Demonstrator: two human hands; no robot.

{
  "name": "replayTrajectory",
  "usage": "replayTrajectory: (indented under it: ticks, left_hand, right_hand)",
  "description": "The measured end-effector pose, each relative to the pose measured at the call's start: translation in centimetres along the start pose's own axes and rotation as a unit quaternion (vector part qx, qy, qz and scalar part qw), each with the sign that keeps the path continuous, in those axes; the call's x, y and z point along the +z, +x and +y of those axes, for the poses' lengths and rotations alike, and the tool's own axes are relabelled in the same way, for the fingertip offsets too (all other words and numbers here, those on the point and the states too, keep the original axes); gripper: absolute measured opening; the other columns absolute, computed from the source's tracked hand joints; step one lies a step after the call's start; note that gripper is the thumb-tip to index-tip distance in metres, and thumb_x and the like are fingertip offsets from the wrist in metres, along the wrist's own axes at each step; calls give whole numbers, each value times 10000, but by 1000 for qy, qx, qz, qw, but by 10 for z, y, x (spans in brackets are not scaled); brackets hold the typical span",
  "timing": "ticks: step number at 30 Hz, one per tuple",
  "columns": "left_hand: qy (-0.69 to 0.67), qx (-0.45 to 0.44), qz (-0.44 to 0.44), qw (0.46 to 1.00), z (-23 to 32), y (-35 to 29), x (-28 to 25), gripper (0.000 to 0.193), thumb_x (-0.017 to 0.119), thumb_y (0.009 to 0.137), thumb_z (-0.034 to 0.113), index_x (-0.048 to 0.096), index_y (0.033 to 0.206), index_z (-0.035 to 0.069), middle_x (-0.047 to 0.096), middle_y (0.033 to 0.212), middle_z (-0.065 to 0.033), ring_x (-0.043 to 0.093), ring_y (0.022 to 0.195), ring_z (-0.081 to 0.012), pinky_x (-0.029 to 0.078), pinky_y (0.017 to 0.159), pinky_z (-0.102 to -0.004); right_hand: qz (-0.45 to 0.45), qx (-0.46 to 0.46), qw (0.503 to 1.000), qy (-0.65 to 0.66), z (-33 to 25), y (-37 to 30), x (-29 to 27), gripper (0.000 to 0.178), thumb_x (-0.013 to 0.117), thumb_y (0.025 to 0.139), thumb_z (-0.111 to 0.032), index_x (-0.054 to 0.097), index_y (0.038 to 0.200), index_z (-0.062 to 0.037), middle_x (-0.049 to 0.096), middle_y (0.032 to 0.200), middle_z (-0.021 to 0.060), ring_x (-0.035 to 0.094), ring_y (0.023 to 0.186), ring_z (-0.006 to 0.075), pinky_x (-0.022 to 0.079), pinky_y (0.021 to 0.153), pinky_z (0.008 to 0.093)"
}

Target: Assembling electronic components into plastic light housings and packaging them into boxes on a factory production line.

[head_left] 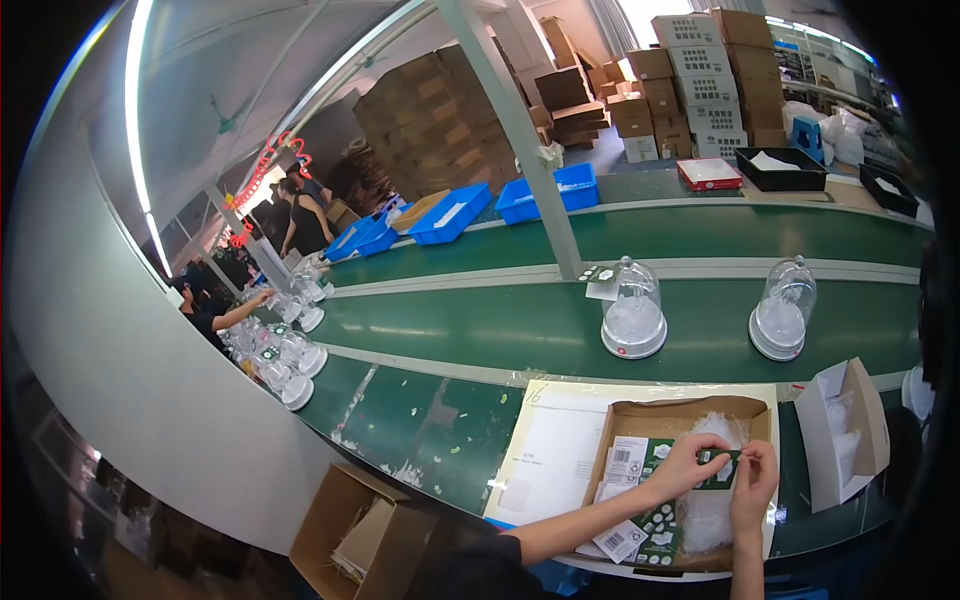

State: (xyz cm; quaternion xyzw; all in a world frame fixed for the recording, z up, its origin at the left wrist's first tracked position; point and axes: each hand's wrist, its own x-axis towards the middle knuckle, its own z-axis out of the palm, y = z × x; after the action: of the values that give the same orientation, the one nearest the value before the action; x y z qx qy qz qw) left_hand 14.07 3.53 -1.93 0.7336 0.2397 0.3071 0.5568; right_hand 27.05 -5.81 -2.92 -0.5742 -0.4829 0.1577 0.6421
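Observation:
My left hand and my right hand meet over a shallow cardboard box, fingers pinched on the upper edge of a small green card. Anything finer between the fingertips is too small to make out. Inside the box, green-and-white printed cards with barcodes lie at the left. A heap of clear, thin plastic strands fills the right part, partly hidden by my hands. Beyond, on the green conveyor, stand two clear domes on white bases: one dome has a card at its top, the other dome shows none.
A white carton with white material inside stands right of the box. Paper sheets lie under the box. At far left, a person reaches among several domes. Blue bins line the far side. An open carton sits lower left.

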Motion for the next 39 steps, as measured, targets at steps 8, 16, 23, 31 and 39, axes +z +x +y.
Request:
replayTrajectory:
  ticks: [8,16,23,31,39]
  left_hand:
    - [-11,25,5,1000,3,-2,3,208,616,838,119,644,975,-36,673,895,-99,608,839,-142,472,756,-278]
    - [-16,47,-2,999,6,-2,2,194,605,838,110,648,970,-27,667,882,-101,612,832,-153,469,750,-285]
    - [0,54,-6,999,5,-2,1,198,610,827,98,648,983,-18,663,886,-114,619,832,-178,471,754,-289]
    - [5,57,-2,998,5,-2,1,185,616,820,85,647,965,-25,665,894,-119,623,838,-197,478,767,-305]
    - [11,48,-15,999,5,-3,3,183,617,819,92,637,959,-25,660,887,-125,625,840,-211,480,764,-312]
  right_hand:
    - [18,-8,1000,13,-4,-2,-1,48,539,888,-37,512,860,-8,517,879,66,513,794,145,424,698,248]
    - [20,9,998,65,6,-2,-4,62,558,894,-47,510,878,-12,505,915,65,500,819,131,410,702,232]
    - [-24,-20,998,47,-1,0,-4,46,554,885,-35,513,890,-17,497,943,65,497,837,125,408,711,224]
    - [-1,-10,1000,27,-3,-1,0,31,557,869,-26,527,867,-16,521,961,85,529,843,146,420,692,232]
    - [44,9,999,6,14,-5,-8,60,562,820,39,527,833,-8,529,842,37,498,738,92,398,642,217]
